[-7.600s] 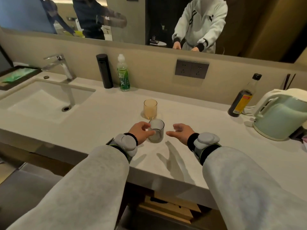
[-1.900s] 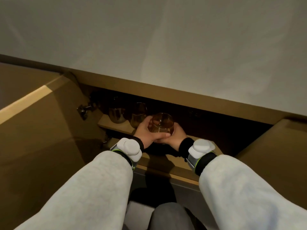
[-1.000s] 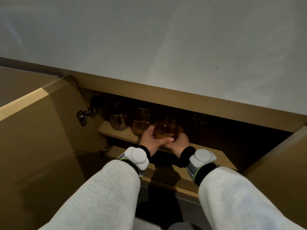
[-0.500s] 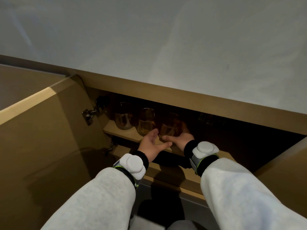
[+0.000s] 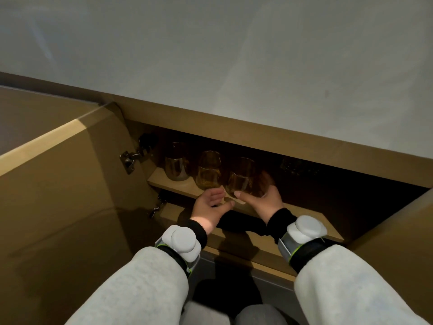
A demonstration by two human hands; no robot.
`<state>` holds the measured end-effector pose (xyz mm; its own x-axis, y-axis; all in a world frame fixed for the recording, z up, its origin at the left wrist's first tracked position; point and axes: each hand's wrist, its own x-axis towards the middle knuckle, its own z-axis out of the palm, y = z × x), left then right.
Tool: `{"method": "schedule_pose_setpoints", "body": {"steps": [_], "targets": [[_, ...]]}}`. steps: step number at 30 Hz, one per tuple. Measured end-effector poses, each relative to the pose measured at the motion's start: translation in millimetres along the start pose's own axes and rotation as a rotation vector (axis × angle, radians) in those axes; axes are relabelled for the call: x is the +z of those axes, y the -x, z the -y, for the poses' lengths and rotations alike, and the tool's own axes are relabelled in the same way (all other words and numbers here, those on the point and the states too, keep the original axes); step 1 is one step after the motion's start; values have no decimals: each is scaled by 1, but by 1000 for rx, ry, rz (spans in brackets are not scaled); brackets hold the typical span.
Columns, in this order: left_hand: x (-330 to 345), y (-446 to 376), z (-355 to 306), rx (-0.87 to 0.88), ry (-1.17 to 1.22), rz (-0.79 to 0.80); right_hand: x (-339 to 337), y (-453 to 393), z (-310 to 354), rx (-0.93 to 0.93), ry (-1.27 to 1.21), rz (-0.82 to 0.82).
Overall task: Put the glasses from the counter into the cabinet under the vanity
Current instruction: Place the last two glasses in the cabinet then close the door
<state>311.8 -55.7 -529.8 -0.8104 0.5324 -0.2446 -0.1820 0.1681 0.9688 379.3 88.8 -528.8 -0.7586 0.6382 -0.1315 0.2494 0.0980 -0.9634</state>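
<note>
Under the pale vanity counter (image 5: 234,66), the brown wooden cabinet (image 5: 269,139) is standing open, its door (image 5: 58,195) swung out at left. Three glasses are sitting upright on the upper shelf (image 5: 161,178) — a grey smoky tumbler (image 5: 175,166), a rounded amber glass (image 5: 209,171), then another amber glass (image 5: 241,177). My left hand (image 5: 208,208) is hovering spread below the middle one; my right hand (image 5: 262,195) is cupping the rightmost glass, fingers loosely curled around it.

This looks like a home or hotel bathroom: a pale counter (image 5: 234,55) sits over a brown wooden cabinet (image 5: 269,141) with open doors (image 5: 65,195) and a shelf (image 5: 164,180).
</note>
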Motion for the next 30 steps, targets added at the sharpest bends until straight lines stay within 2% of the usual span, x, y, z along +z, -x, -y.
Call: {"method": "schedule_pose_setpoints", "body": {"steps": [6, 10, 13, 15, 20, 30], "targets": [[-9, 17, -28, 11, 95, -5, 6, 23, 20, -83, -94, -123], [-19, 29, -42, 40, 100, 6, 7, 33, 46, -148, -90, -282], [-29, 35, -46, 85, 113, 16, 6, 42, 62, -181, -197, -302], [-37, 39, -49, 136, 126, 22, 9, 51, 70, -182, -245, -248], [-64, 44, -54, 241, 199, -36, 27, 70, 90, -207, -386, 71], [-104, 70, -103, 349, 274, -177, 74, 81, 156, -387, -479, 321]]}}
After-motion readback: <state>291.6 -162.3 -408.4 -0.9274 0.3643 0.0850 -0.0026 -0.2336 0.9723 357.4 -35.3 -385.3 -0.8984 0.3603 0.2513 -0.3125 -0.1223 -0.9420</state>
